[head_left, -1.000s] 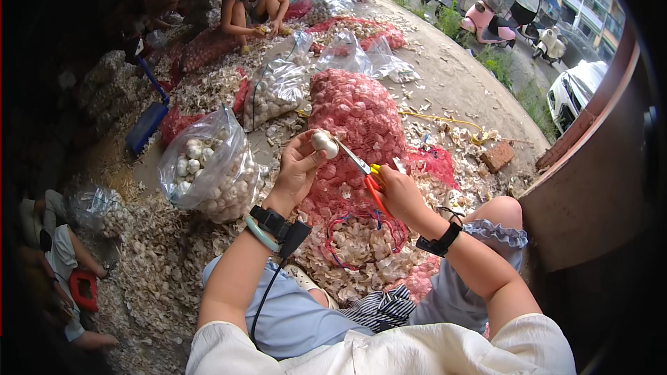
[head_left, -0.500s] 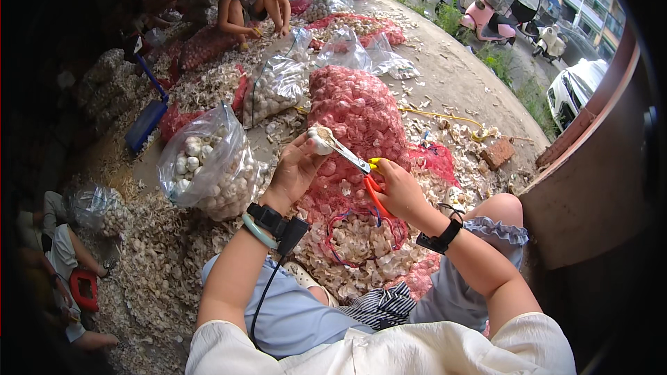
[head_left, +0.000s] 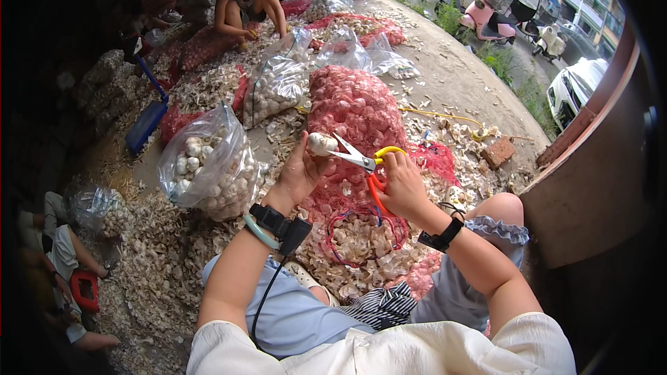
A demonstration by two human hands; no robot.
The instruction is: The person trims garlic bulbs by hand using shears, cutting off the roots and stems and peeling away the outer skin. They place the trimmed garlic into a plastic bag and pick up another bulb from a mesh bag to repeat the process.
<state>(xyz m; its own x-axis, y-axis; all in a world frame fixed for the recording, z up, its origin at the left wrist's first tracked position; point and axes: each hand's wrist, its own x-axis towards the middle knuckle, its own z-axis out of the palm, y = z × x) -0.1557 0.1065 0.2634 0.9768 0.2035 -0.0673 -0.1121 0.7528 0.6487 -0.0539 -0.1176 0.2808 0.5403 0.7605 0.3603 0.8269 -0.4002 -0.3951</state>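
Between its fingers and thumb, my left hand grips a white garlic bulb. My right hand is closed round the scissors, which have one yellow and one red handle. Their blades are spread, with the tips beside the right end of the bulb. Just beyond both hands stands a red mesh sack full of garlic. Below the hands, its open mouth with a red and blue cord lies over garlic skins.
A clear plastic bag of white bulbs stands to the left. A blue dustpan lies behind it. One co-worker squats at the back; another person's legs show at far left. A brick lies right, near a metal panel.
The scissor blades have spread apart and the handles have opened in my right hand. My left hand has turned the bulb, so its cut side no longer faces up.
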